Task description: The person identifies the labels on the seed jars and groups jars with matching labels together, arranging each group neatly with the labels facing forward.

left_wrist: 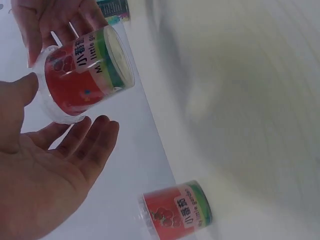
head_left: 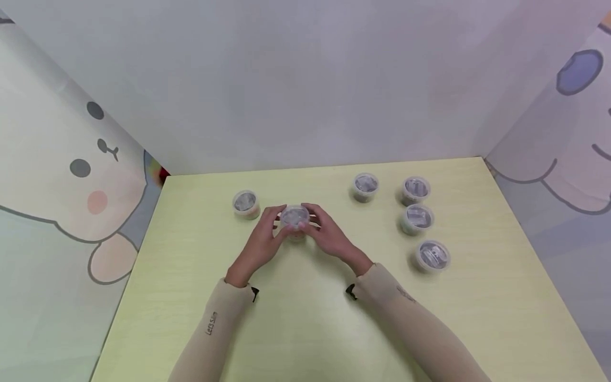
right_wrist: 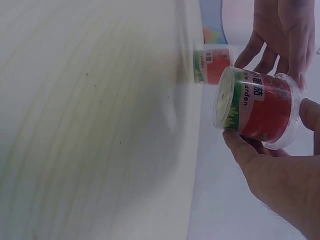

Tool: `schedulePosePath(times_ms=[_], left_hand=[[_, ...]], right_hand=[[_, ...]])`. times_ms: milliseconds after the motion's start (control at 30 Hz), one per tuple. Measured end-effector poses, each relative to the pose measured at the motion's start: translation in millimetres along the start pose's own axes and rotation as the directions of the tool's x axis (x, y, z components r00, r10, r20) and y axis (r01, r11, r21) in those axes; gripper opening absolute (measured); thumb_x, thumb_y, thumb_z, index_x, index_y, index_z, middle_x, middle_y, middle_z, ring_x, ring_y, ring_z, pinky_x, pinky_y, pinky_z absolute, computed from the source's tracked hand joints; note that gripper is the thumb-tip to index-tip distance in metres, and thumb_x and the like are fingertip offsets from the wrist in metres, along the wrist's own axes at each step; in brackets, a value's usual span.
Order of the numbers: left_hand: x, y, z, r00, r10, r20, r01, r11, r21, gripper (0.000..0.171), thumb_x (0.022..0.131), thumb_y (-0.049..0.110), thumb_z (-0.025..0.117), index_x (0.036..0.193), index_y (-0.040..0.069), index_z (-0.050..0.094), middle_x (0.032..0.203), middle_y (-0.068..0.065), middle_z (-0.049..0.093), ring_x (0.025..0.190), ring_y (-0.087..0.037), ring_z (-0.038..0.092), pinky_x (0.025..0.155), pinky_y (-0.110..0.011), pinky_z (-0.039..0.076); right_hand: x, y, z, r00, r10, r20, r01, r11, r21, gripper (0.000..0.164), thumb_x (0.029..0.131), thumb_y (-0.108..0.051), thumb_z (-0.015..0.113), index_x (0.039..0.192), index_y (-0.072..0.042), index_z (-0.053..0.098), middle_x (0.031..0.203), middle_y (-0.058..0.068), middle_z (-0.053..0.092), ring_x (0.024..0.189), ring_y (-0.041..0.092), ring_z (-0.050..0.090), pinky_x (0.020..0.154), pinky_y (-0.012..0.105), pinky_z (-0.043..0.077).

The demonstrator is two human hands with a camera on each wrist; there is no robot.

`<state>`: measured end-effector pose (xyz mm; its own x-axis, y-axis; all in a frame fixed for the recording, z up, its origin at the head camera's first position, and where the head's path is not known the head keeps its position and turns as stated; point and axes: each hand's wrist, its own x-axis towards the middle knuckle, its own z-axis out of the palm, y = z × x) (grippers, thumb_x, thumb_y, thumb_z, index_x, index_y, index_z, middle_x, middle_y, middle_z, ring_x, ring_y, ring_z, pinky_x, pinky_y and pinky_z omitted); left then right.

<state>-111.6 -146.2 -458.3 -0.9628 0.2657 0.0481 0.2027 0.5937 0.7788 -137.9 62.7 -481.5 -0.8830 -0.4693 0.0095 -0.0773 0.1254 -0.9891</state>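
- The held cup (head_left: 295, 218) is round and smooth, clear plastic with a rimmed lid (right_wrist: 289, 112) and a glossy red-and-green label (left_wrist: 75, 75); it is raised off the pale, faintly grained table (head_left: 286, 329).
- The left hand (head_left: 261, 243) holds the held cup's left side, thumb at its near rim; how firmly its other fingers touch is hard to make out.
- The right hand (head_left: 332, 234) grips the held cup's right side, thumb at the rim, forefinger by the base.
- Left of the held cup, near it, stands a lone cup (head_left: 246, 205) of the same shape.
- Right of the held cup, well apart, stand four lidded cups (head_left: 417, 218).
- Grey, crinkled contents show through the lids, too blurred to identify.
- The head view cuts off both plain beige sleeves (head_left: 202, 331), nearer than the held cup.
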Motion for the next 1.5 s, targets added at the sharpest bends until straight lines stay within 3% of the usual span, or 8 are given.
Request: schedulePosePath(times_ms=[233, 533, 700, 1067, 1300, 1500], left_hand=[[0.6, -1.9, -4.3, 0.994, 0.092, -0.059, -0.079, 0.978, 0.194, 0.053, 0.105, 0.018, 0.068, 0.150, -0.003, 0.050, 0.146, -0.023, 0.056, 0.138, -0.039, 0.053, 0.114, -0.058, 0.045], [4.4, -3.1, -11.1, 0.983, 0.171, -0.073, -0.127, 0.905, 0.405, 0.050, 0.104, 0.017, 0.070, 0.146, -0.004, 0.054, 0.142, -0.023, 0.061, 0.135, -0.043, 0.053, 0.119, -0.055, 0.040], [6.5, -3.8, -14.8, 0.982, 0.177, -0.069, -0.123, 0.867, 0.483, 0.051, 0.103, 0.018, 0.070, 0.147, -0.002, 0.054, 0.138, -0.023, 0.063, 0.132, -0.042, 0.054, 0.117, -0.056, 0.040], [14.2, -11.3, -21.4, 0.993, 0.118, -0.031, -0.082, 0.831, 0.550, 0.054, 0.106, 0.021, 0.067, 0.151, -0.001, 0.049, 0.136, -0.025, 0.062, 0.137, -0.042, 0.049, 0.119, -0.056, 0.035], [17.7, -15.3, -24.0, 0.996, 0.088, -0.022, -0.061, 0.835, 0.546, 0.054, 0.106, 0.020, 0.065, 0.153, -0.002, 0.047, 0.141, -0.026, 0.060, 0.141, -0.043, 0.046, 0.124, -0.055, 0.031], [19.6, -16.5, -26.0, 0.995, 0.101, -0.023, -0.071, 0.826, 0.559, 0.056, 0.104, 0.016, 0.068, 0.152, -0.003, 0.047, 0.144, -0.027, 0.060, 0.144, -0.045, 0.044, 0.124, -0.055, 0.030]], right_hand=[[11, 1, 3, 0.999, -0.045, 0.016, 0.045, 0.999, -0.002, 0.056, 0.107, -0.003, 0.059, 0.157, 0.009, 0.035, 0.152, 0.029, 0.047, 0.143, 0.044, 0.049, 0.117, 0.049, 0.046], [25, 3, 8, 0.998, -0.062, 0.031, 0.062, 0.998, 0.005, 0.057, 0.107, -0.002, 0.059, 0.157, 0.009, 0.033, 0.154, 0.029, 0.045, 0.144, 0.044, 0.048, 0.119, 0.048, 0.044], [32, 4, 10, 0.998, -0.047, 0.030, 0.047, 0.999, 0.006, 0.057, 0.108, -0.002, 0.059, 0.157, 0.008, 0.033, 0.154, 0.028, 0.045, 0.145, 0.043, 0.047, 0.120, 0.047, 0.043], [45, 4, 15, 0.999, -0.033, 0.042, 0.035, 0.999, -0.038, 0.057, 0.109, -0.004, 0.058, 0.158, 0.007, 0.032, 0.156, 0.029, 0.044, 0.146, 0.043, 0.047, 0.119, 0.047, 0.044], [54, 6, 18, 0.999, -0.025, 0.041, 0.027, 0.998, -0.048, 0.057, 0.108, -0.003, 0.059, 0.158, 0.007, 0.032, 0.156, 0.029, 0.044, 0.146, 0.042, 0.047, 0.119, 0.045, 0.044], [59, 6, 20, 0.999, -0.007, 0.038, 0.010, 0.997, -0.074, 0.058, 0.107, -0.002, 0.060, 0.158, 0.006, 0.033, 0.156, 0.027, 0.044, 0.146, 0.041, 0.047, 0.119, 0.044, 0.045]])
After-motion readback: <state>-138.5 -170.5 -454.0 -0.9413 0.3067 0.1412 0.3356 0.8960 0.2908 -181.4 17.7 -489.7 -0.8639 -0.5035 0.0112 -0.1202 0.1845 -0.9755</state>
